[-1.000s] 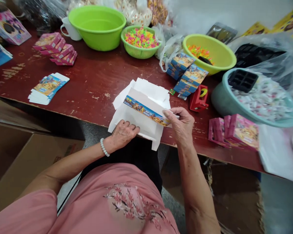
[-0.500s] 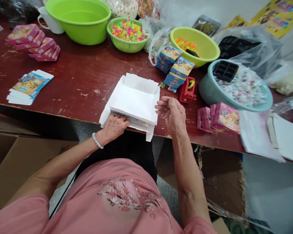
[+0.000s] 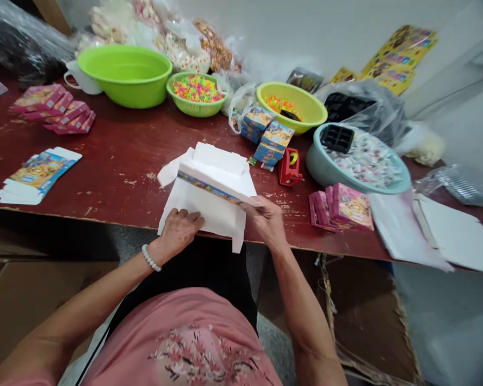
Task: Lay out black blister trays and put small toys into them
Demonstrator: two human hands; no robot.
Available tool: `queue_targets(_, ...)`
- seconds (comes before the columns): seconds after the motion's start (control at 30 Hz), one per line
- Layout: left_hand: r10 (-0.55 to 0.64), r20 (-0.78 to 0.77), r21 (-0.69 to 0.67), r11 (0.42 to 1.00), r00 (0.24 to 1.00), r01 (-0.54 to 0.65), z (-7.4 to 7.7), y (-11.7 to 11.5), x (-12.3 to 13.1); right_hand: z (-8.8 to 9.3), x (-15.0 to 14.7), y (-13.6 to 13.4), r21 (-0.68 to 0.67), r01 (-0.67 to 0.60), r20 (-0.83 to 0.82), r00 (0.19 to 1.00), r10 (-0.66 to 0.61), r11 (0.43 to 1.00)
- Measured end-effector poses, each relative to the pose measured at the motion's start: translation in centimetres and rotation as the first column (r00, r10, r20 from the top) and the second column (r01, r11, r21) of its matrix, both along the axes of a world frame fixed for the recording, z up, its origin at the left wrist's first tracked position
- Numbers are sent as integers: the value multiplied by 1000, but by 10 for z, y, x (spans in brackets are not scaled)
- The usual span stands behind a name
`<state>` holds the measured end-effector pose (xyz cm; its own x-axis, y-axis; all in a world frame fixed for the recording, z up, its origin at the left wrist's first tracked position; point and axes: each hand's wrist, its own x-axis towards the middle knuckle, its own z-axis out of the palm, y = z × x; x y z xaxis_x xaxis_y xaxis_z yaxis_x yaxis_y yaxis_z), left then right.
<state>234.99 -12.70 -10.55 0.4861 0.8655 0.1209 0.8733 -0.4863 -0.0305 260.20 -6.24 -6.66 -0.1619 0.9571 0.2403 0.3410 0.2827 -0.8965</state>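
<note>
I'm pressing my left hand (image 3: 180,229) flat on the carton blank (image 3: 203,210), my right hand (image 3: 268,221) seemingly pinching the right end of its crosswise flap (image 3: 209,186).

Both hands are on a white cardboard box (image 3: 209,198) that's half folded at the near edge of the dark red table (image 3: 124,155). Left hand (image 3: 179,228) presses flat on the white flap, right hand (image 3: 268,220) pinches the side with the printed strip. Just past it sit a red tape dispenser (image 3: 288,167), a teal bowl (image 3: 326,169) of wrapped bits, and a pink box stack (image 3: 342,206).
</note>
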Motion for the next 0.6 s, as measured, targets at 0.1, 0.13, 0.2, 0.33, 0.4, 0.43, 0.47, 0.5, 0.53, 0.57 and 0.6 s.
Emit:
queue_targets(0.1, -2, 17, 82, 997, 1000, 0, 2, -3, -5, 34, 18, -2, 71, 243, -303, 929, -212, 967)
queue_targets(0.13, -3, 23, 124, 992, 1000, 0, 3, -4, -7, 47, 28, -4, 84, 307, -384, 888, -254, 948)
queue_targets(0.2, -10, 29, 194, 981, 1000, 4, 4, -6, -12, 76, 51, -6, 118, 399, -506, 812, -291, 909)
queue_targets(0.33, -10, 44, 193, 981, 999, 1, 7, -8, -24, 118, 100, -9, 188, 475, -604, 746, -281, 860)
queue_targets(0.4, 29, 32, 180, 983, 999, -34, 7, -9, -31, 127, 120, -8, 189, 492, -624, 728, -283, 850)
queue_targets(0.43, 50, 30, 184, 981, 998, -54, 8, -9, -35, 128, 127, -8, 187, 501, -634, 718, -286, 845)
queue_targets(0.47, 68, 36, 196, 978, 997, -73, 9, -10, -39, 127, 133, -9, 183, 509, -639, 711, -292, 841)
queue_targets(0.5, 84, 56, 215, 972, 995, -94, 12, -10, -44, 125, 136, -11, 174, 510, -635, 712, -300, 842)
queue_targets(0.53, 97, 92, 234, 965, 991, -116, 16, -10, -50, 121, 137, -13, 163, 512, -623, 716, -315, 843)
queue_targets(0.57, 113, 148, 255, 956, 983, -148, 21, -10, -58, 116, 136, -18, 147, 517, -605, 721, -337, 843)
queue_targets(0.6, 133, 222, 276, 941, 966, -193, 28, -9, -66, 110, 134, -23, 126, 524, -583, 726, -364, 842)
